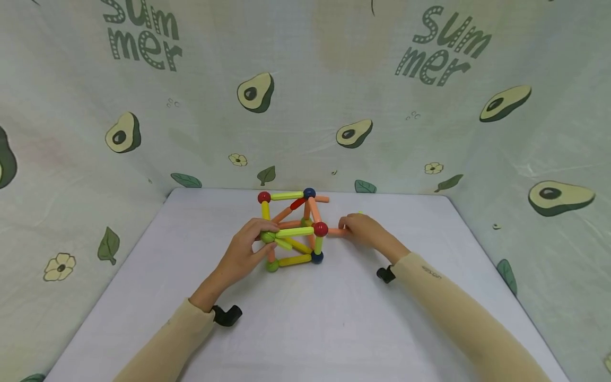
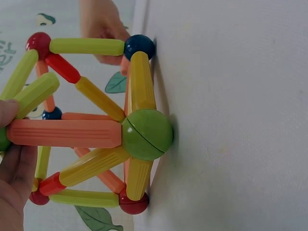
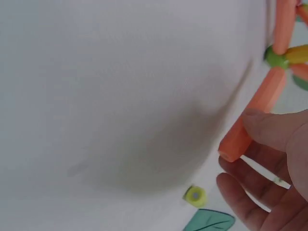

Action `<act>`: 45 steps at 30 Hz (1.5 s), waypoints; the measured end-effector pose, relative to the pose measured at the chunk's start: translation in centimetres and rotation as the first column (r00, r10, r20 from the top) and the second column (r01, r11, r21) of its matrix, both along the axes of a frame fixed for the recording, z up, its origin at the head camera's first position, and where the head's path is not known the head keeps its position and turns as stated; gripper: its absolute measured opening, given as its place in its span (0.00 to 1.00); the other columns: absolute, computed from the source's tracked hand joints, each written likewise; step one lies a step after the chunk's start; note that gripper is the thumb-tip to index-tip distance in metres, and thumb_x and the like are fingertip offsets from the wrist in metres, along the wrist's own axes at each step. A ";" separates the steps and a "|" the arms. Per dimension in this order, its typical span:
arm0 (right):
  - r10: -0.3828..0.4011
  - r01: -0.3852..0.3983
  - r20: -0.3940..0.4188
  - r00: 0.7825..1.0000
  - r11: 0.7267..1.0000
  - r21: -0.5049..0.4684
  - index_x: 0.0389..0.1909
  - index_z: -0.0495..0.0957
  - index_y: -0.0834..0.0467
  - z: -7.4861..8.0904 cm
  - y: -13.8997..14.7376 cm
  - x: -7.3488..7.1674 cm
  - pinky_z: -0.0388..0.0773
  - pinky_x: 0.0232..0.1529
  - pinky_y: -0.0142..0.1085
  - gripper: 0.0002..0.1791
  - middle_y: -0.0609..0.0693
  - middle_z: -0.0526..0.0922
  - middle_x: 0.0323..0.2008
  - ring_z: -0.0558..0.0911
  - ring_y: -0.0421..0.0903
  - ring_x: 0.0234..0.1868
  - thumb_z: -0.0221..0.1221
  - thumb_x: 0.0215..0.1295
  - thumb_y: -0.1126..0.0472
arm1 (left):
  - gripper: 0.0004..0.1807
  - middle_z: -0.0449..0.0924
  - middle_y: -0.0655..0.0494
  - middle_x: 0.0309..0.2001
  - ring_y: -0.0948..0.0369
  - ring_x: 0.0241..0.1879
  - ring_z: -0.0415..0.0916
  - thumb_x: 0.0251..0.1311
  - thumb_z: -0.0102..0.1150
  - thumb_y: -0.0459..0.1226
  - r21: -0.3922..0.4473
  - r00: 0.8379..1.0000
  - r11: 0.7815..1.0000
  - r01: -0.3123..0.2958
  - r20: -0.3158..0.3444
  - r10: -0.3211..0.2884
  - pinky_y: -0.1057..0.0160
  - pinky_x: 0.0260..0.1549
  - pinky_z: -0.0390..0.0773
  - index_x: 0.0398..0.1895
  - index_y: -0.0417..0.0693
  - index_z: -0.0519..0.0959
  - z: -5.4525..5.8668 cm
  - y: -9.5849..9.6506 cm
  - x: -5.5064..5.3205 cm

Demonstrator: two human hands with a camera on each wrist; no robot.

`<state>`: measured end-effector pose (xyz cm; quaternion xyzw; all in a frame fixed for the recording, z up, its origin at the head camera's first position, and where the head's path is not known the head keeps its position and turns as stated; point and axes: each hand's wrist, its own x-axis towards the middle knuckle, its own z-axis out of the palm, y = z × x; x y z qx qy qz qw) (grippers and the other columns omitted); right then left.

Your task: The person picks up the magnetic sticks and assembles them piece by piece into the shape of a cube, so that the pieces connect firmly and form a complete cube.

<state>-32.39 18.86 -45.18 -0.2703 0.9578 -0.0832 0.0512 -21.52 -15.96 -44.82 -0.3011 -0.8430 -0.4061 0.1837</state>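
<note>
A cube-like frame of colored rods and balls stands on the table, with red balls (image 1: 321,229), blue balls (image 1: 309,193) and green balls among its corners. At its near upper left corner, my left hand (image 1: 241,252) grips a green ball (image 1: 268,237). A loose-ended light green rod (image 2: 39,94) sticks out beside the thumb in the left wrist view. My right hand (image 1: 365,231), on the frame's right side, pinches an orange rod (image 3: 260,106) between thumb and fingers. The rod's far end meets a green ball (image 3: 275,57) low on the frame; whether it is attached I cannot tell.
Past my right fingers lies a light green rod (image 3: 196,196), seen end on. An orange rod (image 1: 322,199) juts out behind the frame's far blue ball. A printed cloth (image 1: 305,154) hangs behind the white table (image 1: 305,329).
</note>
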 end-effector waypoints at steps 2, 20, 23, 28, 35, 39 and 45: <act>0.002 -0.002 0.002 1.000 0.999 -0.051 0.51 0.86 0.57 0.4 0.5 1.9 0.84 0.54 0.46 0.09 0.52 0.87 0.44 0.82 0.49 0.43 0.65 0.74 0.65 | 0.22 0.79 0.58 0.60 0.61 0.57 0.77 0.65 0.73 0.30 0.000 1.000 1.000 0.000 0.000 0.000 0.61 0.55 0.85 0.59 0.51 0.79 0.0 0.0 0.0; 0.149 -0.228 -0.230 0.962 0.903 -0.365 0.45 0.89 0.54 0.4 -5.3 10.5 0.81 0.37 0.30 0.09 0.42 0.88 0.34 0.82 0.40 0.33 0.74 0.65 0.62 | 0.23 0.79 0.58 0.60 0.60 0.57 0.77 0.64 0.73 0.28 0.034 1.000 0.999 0.013 0.002 -0.013 0.63 0.54 0.84 0.59 0.51 0.79 -0.1 0.0 -0.1; 0.112 -0.191 -0.225 0.968 0.910 -0.367 0.44 0.89 0.55 0.4 -6.1 10.8 0.79 0.34 0.30 0.09 0.42 0.85 0.30 0.81 0.44 0.31 0.75 0.65 0.61 | 0.23 0.79 0.59 0.61 0.61 0.57 0.77 0.63 0.73 0.28 0.032 1.000 0.999 0.013 0.002 -0.013 0.61 0.54 0.85 0.59 0.52 0.79 -0.1 0.0 -0.1; 0.074 -0.162 -0.239 0.968 0.912 -0.376 0.45 0.89 0.55 0.2 -6.7 11.1 0.76 0.32 0.30 0.11 0.42 0.84 0.29 0.80 0.46 0.29 0.76 0.63 0.60 | 0.22 0.78 0.58 0.61 0.61 0.57 0.77 0.64 0.73 0.29 0.037 1.000 0.999 0.020 -0.002 -0.020 0.61 0.54 0.85 0.59 0.52 0.79 -0.2 0.0 0.0; 0.061 -0.165 -0.275 0.960 0.913 -0.374 0.45 0.89 0.53 0.0 -7.2 11.4 0.77 0.32 0.31 0.10 0.42 0.86 0.30 0.83 0.45 0.30 0.76 0.64 0.60 | 0.23 0.79 0.58 0.60 0.61 0.56 0.77 0.63 0.73 0.27 0.041 1.000 0.999 0.027 -0.004 -0.027 0.62 0.53 0.85 0.59 0.52 0.79 -0.4 0.1 0.0; 0.067 -0.188 -0.344 0.937 0.924 -0.333 0.41 0.88 0.51 0.0 -7.4 11.3 0.70 0.26 0.28 0.08 0.41 0.81 0.24 0.76 0.39 0.24 0.76 0.64 0.59 | 0.23 0.79 0.59 0.60 0.62 0.56 0.77 0.64 0.73 0.28 0.024 1.000 1.000 0.017 -0.001 -0.017 0.61 0.54 0.85 0.59 0.53 0.79 -0.3 0.0 -0.1; 0.077 -0.202 -0.428 0.900 0.945 -0.256 0.38 0.86 0.51 -0.2 -8.0 10.6 0.64 0.21 0.26 0.09 0.42 0.80 0.19 0.70 0.37 0.18 0.77 0.62 0.59 | 0.24 0.79 0.60 0.62 0.62 0.58 0.78 0.65 0.73 0.31 -0.023 1.000 0.999 0.022 -0.016 -0.022 0.62 0.53 0.84 0.62 0.53 0.80 -0.1 -0.3 -0.1</act>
